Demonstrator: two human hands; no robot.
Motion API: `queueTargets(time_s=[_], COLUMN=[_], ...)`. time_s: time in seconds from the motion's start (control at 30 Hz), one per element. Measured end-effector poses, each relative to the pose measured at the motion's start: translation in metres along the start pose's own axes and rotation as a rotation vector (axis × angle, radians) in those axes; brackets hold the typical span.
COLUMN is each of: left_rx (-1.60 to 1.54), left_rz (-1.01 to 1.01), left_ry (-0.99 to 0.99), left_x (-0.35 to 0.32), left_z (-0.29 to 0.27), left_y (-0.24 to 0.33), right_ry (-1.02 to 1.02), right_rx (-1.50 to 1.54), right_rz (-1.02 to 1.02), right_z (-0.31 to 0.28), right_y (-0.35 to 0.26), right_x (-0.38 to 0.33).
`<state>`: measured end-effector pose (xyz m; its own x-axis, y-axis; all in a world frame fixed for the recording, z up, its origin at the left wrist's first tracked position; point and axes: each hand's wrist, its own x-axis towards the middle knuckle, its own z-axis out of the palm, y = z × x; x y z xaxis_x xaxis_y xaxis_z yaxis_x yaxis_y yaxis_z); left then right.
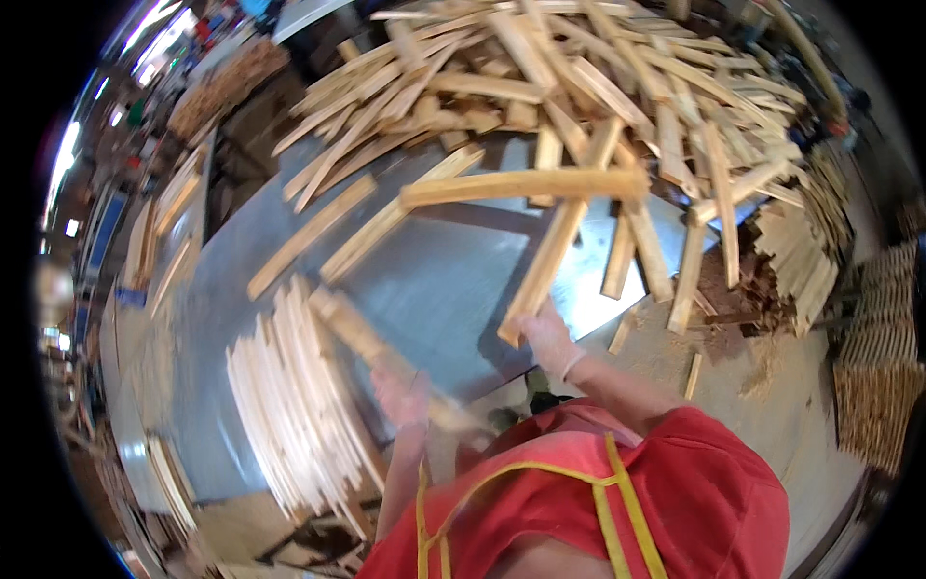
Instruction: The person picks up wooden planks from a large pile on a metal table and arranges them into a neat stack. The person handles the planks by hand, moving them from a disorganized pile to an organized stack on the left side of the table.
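My left hand (400,396) is closed around a wooden strip (357,331), which is slanted and blurred by motion beside a row of pale strips (289,405). Near the table's front edge, my right hand (548,340) grips the near end of a second wooden strip (550,262). That strip reaches away toward the big heap, passing under a crosswise strip (521,187). Both hands appear to wear thin, see-through gloves.
A large jumbled heap of wooden strips (540,77) covers the far side of the metal table (424,275). Loose strips (311,236) lie at its left. Stacked wood (878,386) stands on the right, near sawdust (767,372) on the floor.
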<state>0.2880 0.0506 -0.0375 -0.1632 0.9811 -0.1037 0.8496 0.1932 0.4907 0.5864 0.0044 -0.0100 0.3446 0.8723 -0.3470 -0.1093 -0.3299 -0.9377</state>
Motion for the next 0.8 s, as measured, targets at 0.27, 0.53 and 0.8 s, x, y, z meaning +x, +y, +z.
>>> queueTargets(time_s=[0.27,0.53,0.8], left_rx=[-0.632,0.214,0.641], left_rz=[-0.128,-0.075,0.353], left_ry=[-0.436,-0.195,0.361], left_x=[0.022,0.011,-0.016], left_z=[-0.033,-0.051,-0.023], left_y=[-0.078,-0.005,-0.126], right_ry=[-0.340,-0.986,-0.521], right_rx=[-0.615,-0.872,-0.557], right_rz=[0.241,-0.225,-0.113], right_z=[0.106,0.177,0.002], right_y=[0.092,0.056,-0.013], right_x=[-0.129,-0.084,-0.020])
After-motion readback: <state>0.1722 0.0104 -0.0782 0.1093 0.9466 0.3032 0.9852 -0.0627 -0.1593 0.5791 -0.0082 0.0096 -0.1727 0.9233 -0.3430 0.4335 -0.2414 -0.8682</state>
